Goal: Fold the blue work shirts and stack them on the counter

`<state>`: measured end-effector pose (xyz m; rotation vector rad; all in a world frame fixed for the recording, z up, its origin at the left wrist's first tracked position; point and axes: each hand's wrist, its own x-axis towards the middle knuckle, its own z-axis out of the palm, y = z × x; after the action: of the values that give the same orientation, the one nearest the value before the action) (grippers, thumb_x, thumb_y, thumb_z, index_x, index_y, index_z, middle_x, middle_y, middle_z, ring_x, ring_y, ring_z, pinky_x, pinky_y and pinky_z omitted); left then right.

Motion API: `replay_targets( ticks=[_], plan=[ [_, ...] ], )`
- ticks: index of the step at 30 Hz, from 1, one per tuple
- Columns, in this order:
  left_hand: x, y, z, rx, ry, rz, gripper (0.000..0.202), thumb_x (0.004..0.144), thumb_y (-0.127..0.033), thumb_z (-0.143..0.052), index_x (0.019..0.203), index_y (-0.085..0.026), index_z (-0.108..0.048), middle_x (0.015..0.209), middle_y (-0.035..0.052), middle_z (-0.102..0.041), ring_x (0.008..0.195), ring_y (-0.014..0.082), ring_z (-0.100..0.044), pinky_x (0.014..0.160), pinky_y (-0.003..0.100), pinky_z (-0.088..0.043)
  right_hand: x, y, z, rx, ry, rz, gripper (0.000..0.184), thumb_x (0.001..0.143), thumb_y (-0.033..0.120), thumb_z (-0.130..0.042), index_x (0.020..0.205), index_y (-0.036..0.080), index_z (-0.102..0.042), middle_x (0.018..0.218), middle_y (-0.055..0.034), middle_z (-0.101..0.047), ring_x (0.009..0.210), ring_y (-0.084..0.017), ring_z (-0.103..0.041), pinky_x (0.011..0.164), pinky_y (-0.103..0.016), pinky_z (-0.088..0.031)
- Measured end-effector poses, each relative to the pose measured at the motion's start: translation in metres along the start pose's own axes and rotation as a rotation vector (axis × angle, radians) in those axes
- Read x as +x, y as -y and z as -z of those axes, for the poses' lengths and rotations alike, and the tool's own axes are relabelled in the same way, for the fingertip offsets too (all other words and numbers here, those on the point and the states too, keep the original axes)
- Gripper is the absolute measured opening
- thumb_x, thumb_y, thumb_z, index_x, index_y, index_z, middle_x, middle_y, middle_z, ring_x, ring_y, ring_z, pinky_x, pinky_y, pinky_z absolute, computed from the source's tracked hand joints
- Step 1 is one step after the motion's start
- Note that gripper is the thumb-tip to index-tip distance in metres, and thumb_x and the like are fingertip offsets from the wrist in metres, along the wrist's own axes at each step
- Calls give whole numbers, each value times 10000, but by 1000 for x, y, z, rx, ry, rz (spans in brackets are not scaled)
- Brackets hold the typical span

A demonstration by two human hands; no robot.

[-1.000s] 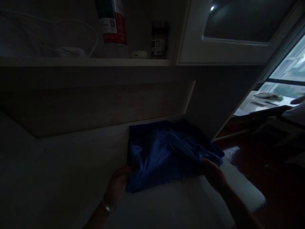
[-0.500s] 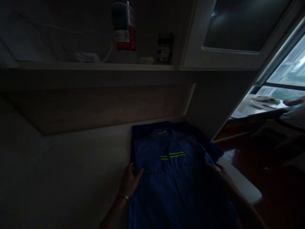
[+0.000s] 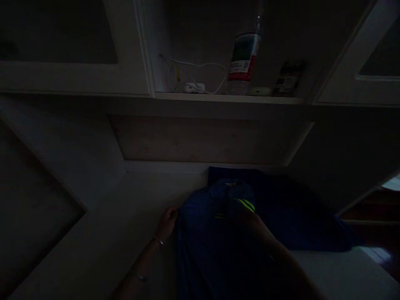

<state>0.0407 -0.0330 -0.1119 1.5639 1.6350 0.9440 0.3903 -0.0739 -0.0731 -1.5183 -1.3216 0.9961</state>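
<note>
A blue work jacket (image 3: 200, 229) with yellow-green stripes lies on the white surface, its collar toward the back wall. My left hand (image 3: 167, 223) is closed on the jacket's left shoulder edge. Over the chest, my right hand (image 3: 251, 223) grips cloth just below the bright stripes, where the jacket's right side is turned inward. Its fingertips are hard to see in the dark. Darker blue cloth (image 3: 300, 221) is spread behind and to the right of the jacket.
Above hangs a shelf (image 3: 200, 96) with a plastic bottle (image 3: 242, 60), a white cable (image 3: 206, 64), a small white device (image 3: 194, 87) and a dark jar (image 3: 286, 79). Cabinet doors flank it. A side panel (image 3: 71, 158) stands at left. The light is very dim.
The view has swung left. My right hand has moved inward from the jacket's right edge to the chest, bringing that side over. My left hand has closed on the left shoulder edge.
</note>
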Motion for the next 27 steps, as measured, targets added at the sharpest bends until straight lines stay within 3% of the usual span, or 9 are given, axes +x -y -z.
replay_targets(
  ticks=[6,9,11,14,17,19,23,25,27],
  plan=[
    [47,41,169,309,-280,190,298,834,-299,-386,971,-155,-608,1071,119,-693,1054,250,-623,925,370,-477,33,62,-104,400,264,-75,673,734,523,-691,1330,237,-567,1157,-46,-700,1063,-276,-644,972,-451,-480],
    [57,50,236,509,-308,267,218,765,-236,-464,855,-134,-634,1019,186,-690,1060,343,-618,933,455,-456,40,58,-122,476,260,-75,549,740,496,-667,1215,222,-638,1072,-49,-727,978,-260,-668,922,-423,-500],
    [53,55,259,617,-277,307,157,707,-206,-521,766,-127,-645,923,219,-693,995,404,-631,886,527,-459,40,38,-122,372,322,-80,449,721,494,-648,1045,189,-700,984,-69,-740,915,-273,-675,863,-418,-516],
    [40,57,257,729,-252,302,240,703,-166,-520,888,-126,-669,1018,237,-680,1015,428,-618,880,595,-433,39,10,-116,-34,385,-46,336,761,467,-574,863,180,-716,894,-81,-737,859,-276,-672,820,-410,-513],
    [35,49,221,764,-161,129,345,803,-179,-452,1099,-167,-630,1193,206,-636,1089,358,-601,950,540,-404,40,17,-124,-406,192,136,336,855,363,-478,1050,195,-693,1087,-100,-698,988,-267,-645,898,-404,-479],
    [38,43,189,720,-23,13,315,868,-234,-420,1100,-207,-631,1123,146,-680,1020,280,-641,921,424,-441,44,36,-142,-538,130,339,377,886,304,-457,1200,195,-636,1227,-114,-636,1116,-255,-590,986,-392,-434],
    [46,45,138,632,195,-77,246,899,-299,-447,985,-253,-673,972,34,-731,892,165,-678,789,242,-478,52,56,-192,-713,457,612,372,933,345,-462,1244,237,-634,1414,-104,-516,1284,-278,-473,1088,-469,-341],
    [48,53,129,645,210,-95,263,905,-277,-435,1002,-228,-675,1037,47,-718,952,159,-665,839,237,-474,56,51,-209,-830,594,663,374,942,429,-465,1257,306,-625,1495,-75,-433,1358,-324,-384,1103,-602,-249],
    [47,64,132,689,182,-99,302,915,-258,-411,1078,-196,-658,1147,82,-681,1049,170,-633,927,260,-451,63,41,-212,-947,609,694,380,946,439,-465,1289,333,-589,1505,-66,-421,1382,-336,-345,1095,-660,-195]
  ],
)
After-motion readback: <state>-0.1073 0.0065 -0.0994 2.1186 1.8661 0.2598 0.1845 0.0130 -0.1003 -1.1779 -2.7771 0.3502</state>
